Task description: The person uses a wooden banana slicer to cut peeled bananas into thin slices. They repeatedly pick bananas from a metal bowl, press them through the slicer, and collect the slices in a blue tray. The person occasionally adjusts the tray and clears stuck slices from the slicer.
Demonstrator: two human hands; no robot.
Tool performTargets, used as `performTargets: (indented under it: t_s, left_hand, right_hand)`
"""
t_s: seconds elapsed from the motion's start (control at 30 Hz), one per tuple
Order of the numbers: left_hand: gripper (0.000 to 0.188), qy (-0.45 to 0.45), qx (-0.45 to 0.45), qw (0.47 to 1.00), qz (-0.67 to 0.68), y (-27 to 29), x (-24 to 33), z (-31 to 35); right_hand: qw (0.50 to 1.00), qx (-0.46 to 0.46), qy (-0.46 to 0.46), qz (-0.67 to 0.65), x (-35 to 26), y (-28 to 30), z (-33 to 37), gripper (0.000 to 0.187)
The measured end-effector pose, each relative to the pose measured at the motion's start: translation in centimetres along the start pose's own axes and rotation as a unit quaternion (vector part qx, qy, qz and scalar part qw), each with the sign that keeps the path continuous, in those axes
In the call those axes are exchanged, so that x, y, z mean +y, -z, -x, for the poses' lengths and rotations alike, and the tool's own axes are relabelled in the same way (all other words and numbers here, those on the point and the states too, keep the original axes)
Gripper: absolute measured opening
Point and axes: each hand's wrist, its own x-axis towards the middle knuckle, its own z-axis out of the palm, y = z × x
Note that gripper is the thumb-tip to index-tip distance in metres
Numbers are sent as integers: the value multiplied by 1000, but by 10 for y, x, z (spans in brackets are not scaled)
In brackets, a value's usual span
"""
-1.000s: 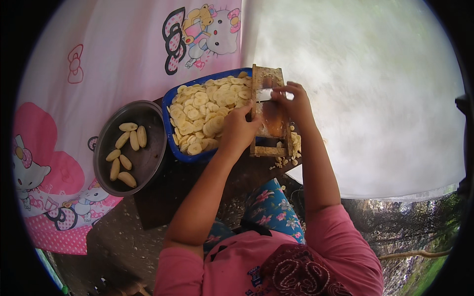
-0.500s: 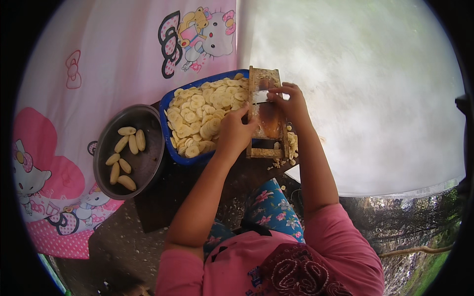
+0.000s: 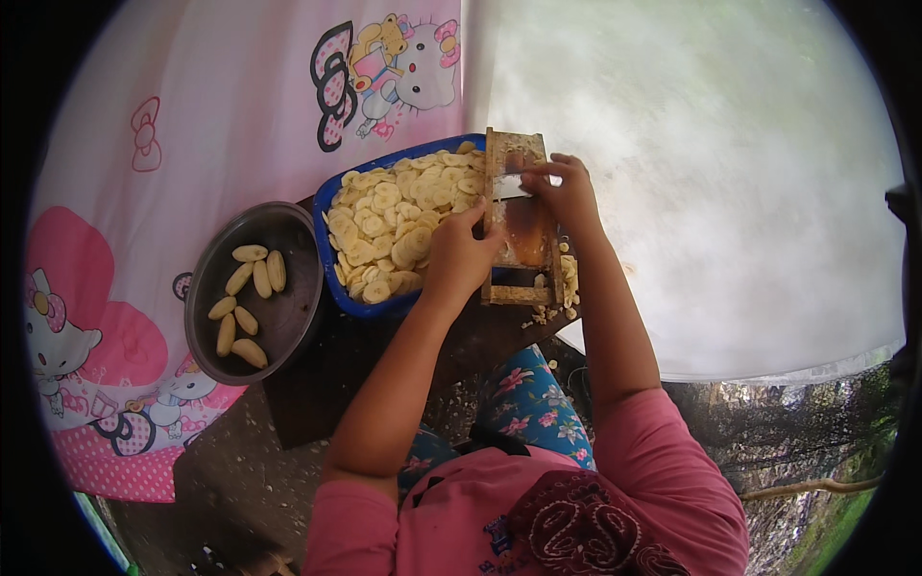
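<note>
A wooden slicer (image 3: 524, 240) with a pale metal blade (image 3: 510, 186) across its upper part lies over the right side of a blue basin. My left hand (image 3: 460, 252) grips its left edge, thumb on the board. At the right end of the blade, the fingertips of my right hand (image 3: 569, 199) are pinched together; whatever is between them is hidden. Many round banana slices (image 3: 384, 216) fill the blue basin (image 3: 323, 235), close by my left hand.
Left of the basin stands a round grey metal bowl (image 3: 300, 331) with several peeled bananas (image 3: 261, 278). Banana scraps (image 3: 569, 280) lie right of the slicer on the dark table (image 3: 423, 370). A pink printed curtain (image 3: 230, 106) hangs at the left, a white sheet (image 3: 730, 240) at the right.
Almost nothing differs. My right fingers have shifted very slightly at the blade, while my left hand keeps its hold on the slicer.
</note>
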Motion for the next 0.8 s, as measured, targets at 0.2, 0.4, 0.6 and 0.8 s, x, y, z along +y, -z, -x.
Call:
performTargets:
  t_s: [0.2,0.4,0.6,0.8]
  left_hand:
    - [49,10,19,999,-44,0,5,0]
    - [47,-13,13,1000,-13,-1,0,0]
    - [50,-23,22,998,-48,-1,1,-1]
    - [49,-17,26,999,-34,-3,-2,0]
  right_hand:
    - [1000,-20,-11,-19,-5,9,22,24]
    - [1000,0,1,-11,-2,11,33,22]
    - [995,-24,-88,-42,-1,-3,-14,21]
    - [993,-27,-8,113,-23,14,4,18]
